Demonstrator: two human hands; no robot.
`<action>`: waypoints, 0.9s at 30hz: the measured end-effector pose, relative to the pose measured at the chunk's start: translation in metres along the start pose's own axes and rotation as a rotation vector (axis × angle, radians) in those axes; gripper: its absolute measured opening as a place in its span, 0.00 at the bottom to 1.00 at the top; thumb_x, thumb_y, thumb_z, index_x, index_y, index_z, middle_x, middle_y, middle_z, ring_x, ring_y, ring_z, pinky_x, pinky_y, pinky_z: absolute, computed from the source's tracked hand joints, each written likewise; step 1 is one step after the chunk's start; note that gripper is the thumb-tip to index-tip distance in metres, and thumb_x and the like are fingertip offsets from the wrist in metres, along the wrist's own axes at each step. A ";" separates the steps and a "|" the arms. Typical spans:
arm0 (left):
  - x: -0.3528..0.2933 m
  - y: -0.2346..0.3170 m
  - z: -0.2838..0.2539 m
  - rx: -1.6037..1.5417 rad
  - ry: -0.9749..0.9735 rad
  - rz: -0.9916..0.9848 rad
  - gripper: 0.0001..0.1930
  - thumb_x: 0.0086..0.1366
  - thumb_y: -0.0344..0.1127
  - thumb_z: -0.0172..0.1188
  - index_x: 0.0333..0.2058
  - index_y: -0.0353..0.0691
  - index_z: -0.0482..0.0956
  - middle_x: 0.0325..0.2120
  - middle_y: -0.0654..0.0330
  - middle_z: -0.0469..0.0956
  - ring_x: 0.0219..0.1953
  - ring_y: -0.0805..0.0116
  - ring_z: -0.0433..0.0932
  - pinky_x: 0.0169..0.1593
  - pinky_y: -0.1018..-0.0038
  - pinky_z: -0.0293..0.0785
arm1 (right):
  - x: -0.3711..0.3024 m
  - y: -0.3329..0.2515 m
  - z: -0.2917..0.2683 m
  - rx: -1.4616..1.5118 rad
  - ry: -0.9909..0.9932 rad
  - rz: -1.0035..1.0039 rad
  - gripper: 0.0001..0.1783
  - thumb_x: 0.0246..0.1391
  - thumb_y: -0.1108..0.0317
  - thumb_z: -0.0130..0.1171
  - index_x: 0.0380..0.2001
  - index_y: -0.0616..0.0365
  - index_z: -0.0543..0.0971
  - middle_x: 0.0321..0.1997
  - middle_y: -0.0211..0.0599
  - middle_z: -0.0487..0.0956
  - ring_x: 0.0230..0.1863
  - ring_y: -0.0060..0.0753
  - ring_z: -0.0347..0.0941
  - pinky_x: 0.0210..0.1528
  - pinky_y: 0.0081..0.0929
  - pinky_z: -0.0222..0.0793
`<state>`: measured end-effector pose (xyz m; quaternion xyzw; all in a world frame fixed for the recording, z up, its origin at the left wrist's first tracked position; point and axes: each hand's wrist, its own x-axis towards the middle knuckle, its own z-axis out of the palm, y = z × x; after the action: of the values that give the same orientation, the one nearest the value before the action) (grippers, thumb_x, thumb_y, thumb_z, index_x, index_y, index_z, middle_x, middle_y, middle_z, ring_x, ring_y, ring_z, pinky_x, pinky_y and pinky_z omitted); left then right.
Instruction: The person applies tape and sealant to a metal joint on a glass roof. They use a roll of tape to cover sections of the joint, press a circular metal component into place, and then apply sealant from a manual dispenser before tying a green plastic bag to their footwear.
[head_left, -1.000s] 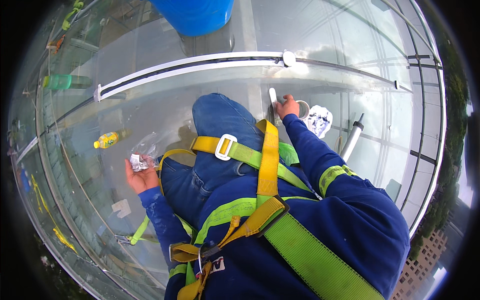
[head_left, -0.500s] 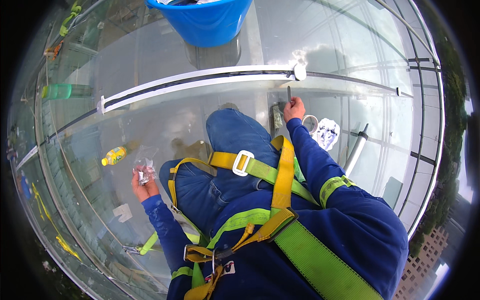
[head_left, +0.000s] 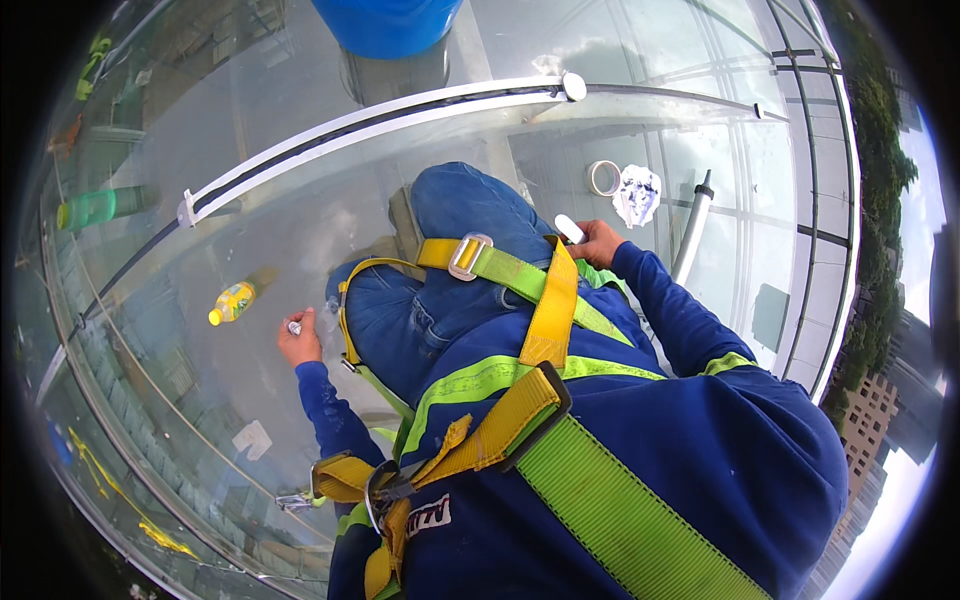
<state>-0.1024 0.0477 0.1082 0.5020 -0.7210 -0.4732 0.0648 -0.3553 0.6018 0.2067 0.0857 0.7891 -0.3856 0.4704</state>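
Note:
My left hand is closed around a small silvery crumpled piece, too small to make out fully. It is over the glass, left of my bent knee. A yellow bottle with a yellow cap lies on its side just beyond it. In my right hand, near my right thigh, is a flat, pale blade-like piece with a rounded end. Past that hand lie a roll of tape and a white sheet with dark smears. A white tube with a dark pointed nozzle rests to their right.
White tape strips border a dark seam across the glass. Beyond it stands a blue bucket. A green bottle lies at the left. A paper scrap lies nearer. Yellow-and-green harness straps cross my body.
My right hand has drawn back toward my thigh, and its thin piece now shows a broad pale face. The clear plastic bag has left my left hand, which keeps a small silvery piece.

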 end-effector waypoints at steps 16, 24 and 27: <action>-0.018 0.206 0.129 0.200 -0.545 0.543 0.24 0.58 0.55 0.69 0.36 0.35 0.86 0.23 0.56 0.83 0.28 0.68 0.80 0.37 0.69 0.76 | -0.039 0.085 -0.026 0.015 0.202 -0.333 0.22 0.62 0.57 0.59 0.47 0.69 0.77 0.38 0.44 0.82 0.34 0.27 0.77 0.36 0.25 0.74; -0.104 0.084 0.266 0.381 -1.444 0.671 0.29 0.48 0.54 0.73 0.45 0.40 0.84 0.38 0.48 0.85 0.41 0.54 0.84 0.49 0.64 0.77 | -0.050 0.058 -0.018 0.322 0.177 -0.216 0.21 0.65 0.61 0.55 0.52 0.68 0.75 0.41 0.42 0.81 0.37 0.28 0.78 0.40 0.27 0.74; -0.125 0.145 0.260 0.521 -1.265 0.607 0.27 0.47 0.51 0.74 0.44 0.43 0.85 0.37 0.48 0.85 0.41 0.52 0.83 0.48 0.62 0.77 | -0.044 0.063 -0.046 0.392 0.267 -0.273 0.21 0.66 0.62 0.53 0.54 0.68 0.74 0.41 0.41 0.81 0.39 0.29 0.78 0.41 0.27 0.75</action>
<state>-0.2850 0.3133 0.1232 -0.0876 -0.8164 -0.4467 -0.3555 -0.3309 0.6867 0.2205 0.1181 0.7587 -0.5761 0.2801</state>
